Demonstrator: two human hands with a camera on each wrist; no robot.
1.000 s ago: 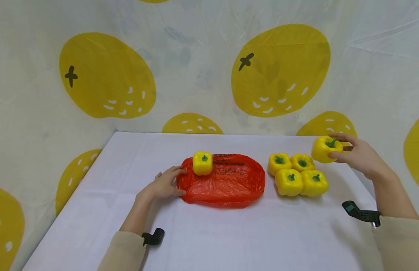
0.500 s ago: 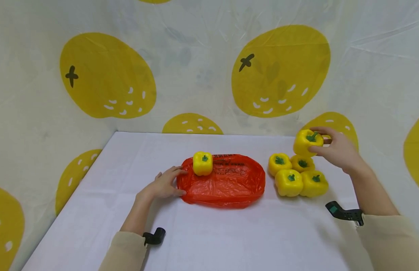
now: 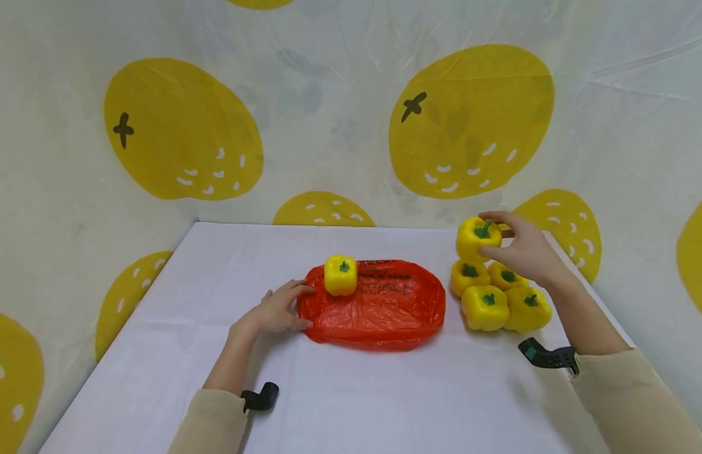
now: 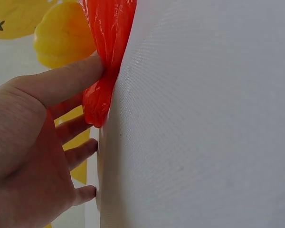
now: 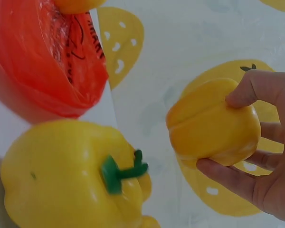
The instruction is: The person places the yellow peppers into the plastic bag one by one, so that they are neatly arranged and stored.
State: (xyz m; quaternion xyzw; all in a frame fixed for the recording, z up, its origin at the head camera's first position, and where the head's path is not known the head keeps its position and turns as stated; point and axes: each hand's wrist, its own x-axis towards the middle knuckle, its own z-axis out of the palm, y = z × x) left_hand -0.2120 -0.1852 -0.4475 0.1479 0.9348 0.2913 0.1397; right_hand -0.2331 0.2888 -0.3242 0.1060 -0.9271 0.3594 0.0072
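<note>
1. Nearest us, the bare front of the white bench (image 3: 396, 403) lay between two beige sleeves (image 3: 212, 419).
2. We saw the left hand (image 3: 276, 310) with fingers relaxed and spread about the left end of the red plastic bag (image 3: 379, 318), touching it; this was the hand nearer the bag.
3. The bag lay with its long axis running left to right. Inside its outline, toward the far left, we saw one yellow bell pepper (image 3: 336, 281); how deep it sat we could not tell.
4. Just beside the bag's right end, four yellow bell peppers (image 3: 485, 310) stood clustered on the bench.
5. Above the cluster's far side, the right hand (image 3: 523, 246) pinched a raised yellow pepper (image 3: 469, 243) between thumb and fingers. From there, the bag lay leftward and nearer us.
6. Farthest off, we had a fruit-print backdrop (image 3: 328, 126).
</note>
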